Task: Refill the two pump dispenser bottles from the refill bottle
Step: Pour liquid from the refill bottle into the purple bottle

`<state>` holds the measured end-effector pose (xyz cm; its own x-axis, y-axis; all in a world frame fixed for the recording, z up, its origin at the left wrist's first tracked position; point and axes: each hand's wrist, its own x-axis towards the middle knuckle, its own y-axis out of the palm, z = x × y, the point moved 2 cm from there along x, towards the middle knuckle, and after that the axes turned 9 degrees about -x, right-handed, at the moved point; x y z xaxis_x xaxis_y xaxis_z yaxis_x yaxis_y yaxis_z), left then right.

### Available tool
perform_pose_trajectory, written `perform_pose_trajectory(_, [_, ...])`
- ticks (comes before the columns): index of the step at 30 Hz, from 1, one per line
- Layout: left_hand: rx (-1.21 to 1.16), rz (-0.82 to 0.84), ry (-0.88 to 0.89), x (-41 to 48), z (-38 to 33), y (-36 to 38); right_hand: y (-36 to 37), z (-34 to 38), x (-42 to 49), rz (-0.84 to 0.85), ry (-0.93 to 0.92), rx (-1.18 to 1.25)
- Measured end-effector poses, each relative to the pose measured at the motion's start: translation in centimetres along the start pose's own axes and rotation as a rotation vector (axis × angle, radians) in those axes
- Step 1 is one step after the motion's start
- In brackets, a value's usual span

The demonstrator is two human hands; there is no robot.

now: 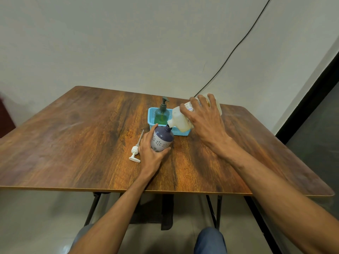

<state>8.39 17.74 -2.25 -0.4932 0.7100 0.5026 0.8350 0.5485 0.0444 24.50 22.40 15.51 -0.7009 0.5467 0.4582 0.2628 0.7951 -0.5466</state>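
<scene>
A purple dispenser bottle with white flowers [162, 139] stands open-necked on the wooden table [73, 143], and my left hand [151, 150] grips its side. My right hand [203, 116] holds the translucent white refill bottle [178, 119] tilted down to the left, its mouth right at the purple bottle's neck. The white pump head [135, 152] of the purple bottle lies on the table just left of my left hand. A green pump dispenser bottle [161, 114] with a dark pump stands in a blue basket [151, 116] behind them.
The blue basket sits at mid-table, partly behind the refill bottle. A black cable [238, 44] runs down the wall to the table's far edge. The table's near edge is close to my knees [210, 241].
</scene>
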Motion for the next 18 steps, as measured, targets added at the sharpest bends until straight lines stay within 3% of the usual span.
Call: perform_pose_trajectory(18, [0.006,0.004,-0.032,-0.3,-0.7,0.0,-1.1,0.0,0.1,-0.006,-0.038,-0.014])
